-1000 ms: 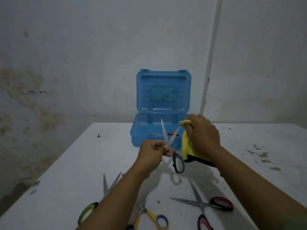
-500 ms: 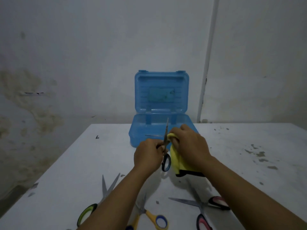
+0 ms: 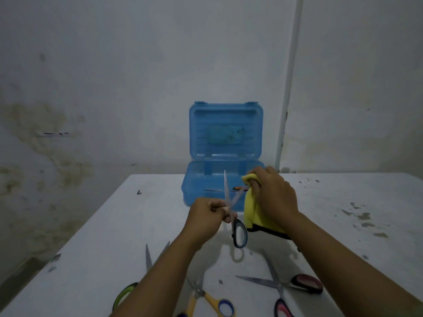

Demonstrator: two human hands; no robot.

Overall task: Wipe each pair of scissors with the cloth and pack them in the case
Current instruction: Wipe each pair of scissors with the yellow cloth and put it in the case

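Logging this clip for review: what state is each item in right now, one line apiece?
Blue case: lid open and upright, something orange-handled inside.
Black-handled scissors: blades open, held up by left hand.
Yellow cloth: bunched in right hand, wrapped on one blade tip.
Green-handled scissors: open, on table.
Yellow-and-blue-handled scissors: open, on table.
Pink-handled scissors: open, on table.

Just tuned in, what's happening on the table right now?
The left hand holds black-handled scissors with the blades spread, while the right hand pinches the yellow cloth around one blade. The blue case stands open behind, one pair seemingly inside. Three more pairs lie on the table, not yet packed.
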